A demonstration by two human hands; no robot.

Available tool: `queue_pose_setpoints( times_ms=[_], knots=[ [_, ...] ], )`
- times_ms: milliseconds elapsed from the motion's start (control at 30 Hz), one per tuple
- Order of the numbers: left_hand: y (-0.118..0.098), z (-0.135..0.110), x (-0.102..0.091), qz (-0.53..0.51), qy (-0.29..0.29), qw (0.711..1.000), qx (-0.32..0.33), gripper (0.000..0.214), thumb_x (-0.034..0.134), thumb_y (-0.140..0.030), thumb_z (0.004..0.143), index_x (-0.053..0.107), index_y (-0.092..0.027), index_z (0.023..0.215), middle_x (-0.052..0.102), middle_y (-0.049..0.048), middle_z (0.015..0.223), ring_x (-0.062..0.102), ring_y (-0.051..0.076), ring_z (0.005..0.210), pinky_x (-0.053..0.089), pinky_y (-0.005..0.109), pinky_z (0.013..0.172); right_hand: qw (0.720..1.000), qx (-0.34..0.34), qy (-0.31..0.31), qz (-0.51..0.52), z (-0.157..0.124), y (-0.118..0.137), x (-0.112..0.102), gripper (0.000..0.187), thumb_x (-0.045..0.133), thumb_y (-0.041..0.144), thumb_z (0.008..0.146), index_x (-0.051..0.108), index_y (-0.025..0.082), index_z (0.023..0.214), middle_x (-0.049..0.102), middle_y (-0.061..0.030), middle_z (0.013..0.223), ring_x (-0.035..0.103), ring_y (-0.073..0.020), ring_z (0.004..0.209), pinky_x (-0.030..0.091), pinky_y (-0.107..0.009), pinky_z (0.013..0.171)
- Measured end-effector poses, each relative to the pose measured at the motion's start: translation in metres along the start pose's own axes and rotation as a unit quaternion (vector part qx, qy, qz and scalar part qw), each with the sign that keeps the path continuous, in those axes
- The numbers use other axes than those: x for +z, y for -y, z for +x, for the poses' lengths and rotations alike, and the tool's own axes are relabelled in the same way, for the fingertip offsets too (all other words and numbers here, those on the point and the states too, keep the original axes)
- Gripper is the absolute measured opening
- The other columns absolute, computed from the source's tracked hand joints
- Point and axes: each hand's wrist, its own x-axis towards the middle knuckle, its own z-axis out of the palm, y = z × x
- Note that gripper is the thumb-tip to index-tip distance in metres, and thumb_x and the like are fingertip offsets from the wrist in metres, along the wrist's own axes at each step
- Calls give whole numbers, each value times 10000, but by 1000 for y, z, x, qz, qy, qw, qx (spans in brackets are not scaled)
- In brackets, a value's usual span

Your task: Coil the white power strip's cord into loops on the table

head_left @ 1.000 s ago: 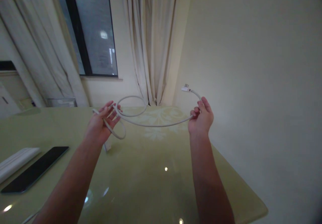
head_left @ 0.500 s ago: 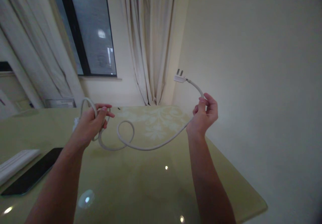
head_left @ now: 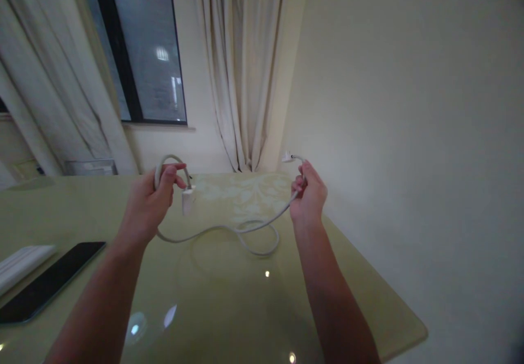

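A pale grey power cord [head_left: 216,227] hangs between my two hands, sagging with one loose loop low over the table. My left hand [head_left: 153,197] is closed on the cord, which arches over the fingers. From that arch a white end piece [head_left: 188,199] dangles beside the fingertips; its exact kind is unclear. My right hand [head_left: 309,192] pinches the cord a short way behind the white plug [head_left: 287,157], which sticks out to the left above the fingers.
A dark phone-like slab [head_left: 51,282] and a long white object [head_left: 24,266] lie at the left on the glossy yellow-green table [head_left: 213,309]. The plain wall [head_left: 409,162] borders the table's right edge. Curtains [head_left: 245,69] and a window stand behind.
My right hand has moved left and down, and its plug has dropped. My left hand has turned slightly right, bringing the white end piece into view. The cord's loop has shifted right.
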Motion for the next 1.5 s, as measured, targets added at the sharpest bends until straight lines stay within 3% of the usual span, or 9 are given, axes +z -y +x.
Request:
queue_pose_setpoints(
  times_ms=[367,567,667,767,867,1000,1200,1333,1500],
  knots=[
    [-3,-28,33,105,125,979,121,429,575,-601,1007,697,-204,898,537,21,682,450,167,620,361,277,550,936,336,100,7,-55,-48,15,191,787,230,903,657,157,785,710,-14,777,488,-21,485,422,-98,410],
    [-1,-52,57,264,380,878,122,393,430,-488,1087,604,-209,873,675,27,821,580,204,759,447,326,740,909,353,213,-65,-63,-48,15,413,793,556,889,737,147,867,592,32,581,426,-58,447,360,-165,388],
    [6,-62,70,291,434,846,108,365,428,-438,1089,603,-210,863,706,43,867,606,215,781,440,342,760,912,315,234,-117,-59,-42,13,374,829,493,826,781,123,857,504,60,482,304,-58,421,249,-204,379],
    [15,-62,76,272,463,838,95,397,471,-481,1073,639,-206,842,717,59,891,623,226,821,460,347,790,925,247,260,-128,-53,-37,11,289,872,376,721,798,126,847,699,0,647,331,-50,459,237,-221,414],
    [28,-53,77,202,401,891,68,585,427,-653,1050,708,-196,817,725,85,870,639,236,824,489,352,795,933,192,272,-134,-49,-35,8,328,873,335,695,810,148,956,816,-42,877,329,-39,474,229,-219,429],
    [47,-32,76,-28,188,977,-93,791,366,-848,965,754,-164,877,766,132,883,692,237,777,539,338,712,910,154,336,-189,-52,-45,5,479,841,369,772,790,165,1202,837,-61,988,512,-77,549,405,-223,509],
    [37,-16,64,-261,90,927,-253,323,671,-419,1006,741,-132,876,769,76,805,713,166,664,586,263,656,844,50,465,-261,-80,-76,3,434,732,315,879,769,178,1288,810,-95,1227,753,-250,1149,579,-406,1027],
    [18,-16,57,-253,48,925,-278,161,622,-148,989,761,-103,921,784,83,817,717,155,619,593,246,582,834,17,463,-300,-92,-87,1,444,686,288,917,717,200,1351,796,-95,1259,767,-247,1115,606,-408,980],
    [9,-20,55,-232,27,949,-212,87,666,-197,977,692,-140,917,776,63,793,695,167,558,525,228,435,839,39,461,-287,-94,-90,-1,408,748,309,883,681,188,1267,800,-74,1104,779,-208,915,612,-311,781]
  ],
)
